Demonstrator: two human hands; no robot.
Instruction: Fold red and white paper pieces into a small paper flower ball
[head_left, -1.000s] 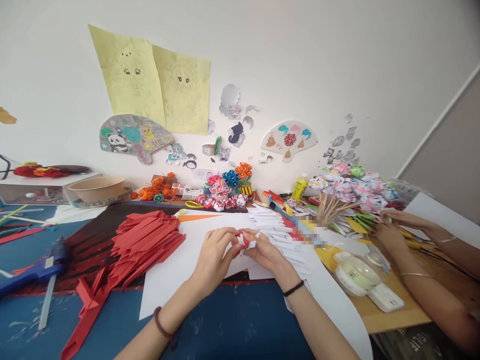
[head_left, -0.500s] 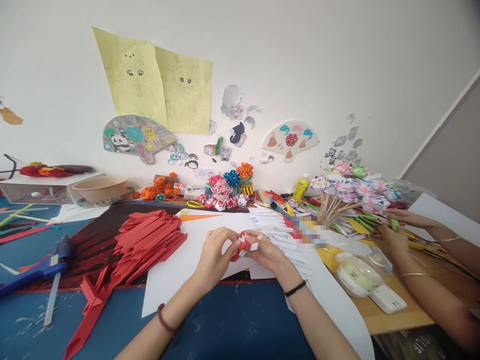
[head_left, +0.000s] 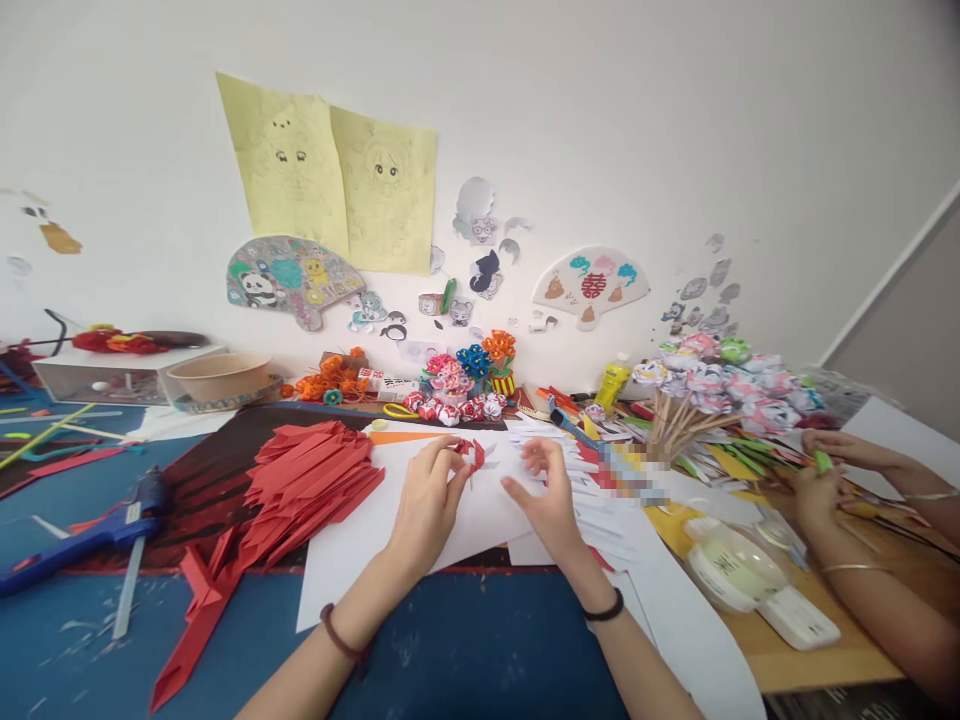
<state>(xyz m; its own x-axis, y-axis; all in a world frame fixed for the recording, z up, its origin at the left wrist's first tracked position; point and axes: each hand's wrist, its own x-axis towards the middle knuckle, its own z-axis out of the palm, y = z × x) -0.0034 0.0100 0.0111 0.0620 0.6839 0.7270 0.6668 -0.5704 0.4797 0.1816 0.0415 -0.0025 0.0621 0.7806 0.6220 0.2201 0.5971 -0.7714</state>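
My left hand (head_left: 429,500) pinches a small folded red and white paper piece (head_left: 472,453) and holds it up over a white sheet (head_left: 360,545). My right hand (head_left: 546,492) hovers just right of it with fingers apart, holding nothing, above a spread of white folded paper strips (head_left: 570,480). A heap of folded red paper strips (head_left: 311,480) lies to the left of my left hand.
A blue glue gun (head_left: 82,530) lies at the left. Small paper flowers (head_left: 454,385) and a yellow glue bottle (head_left: 613,382) stand by the wall. At the right, another person's hands (head_left: 821,475) work beside a bunch of paper flowers on sticks (head_left: 712,385); a white tape holder (head_left: 739,575) lies nearby.
My right hand has let go of the red and white piece and opened. My left hand has lifted the piece up and away from me. The view has shifted slightly left.
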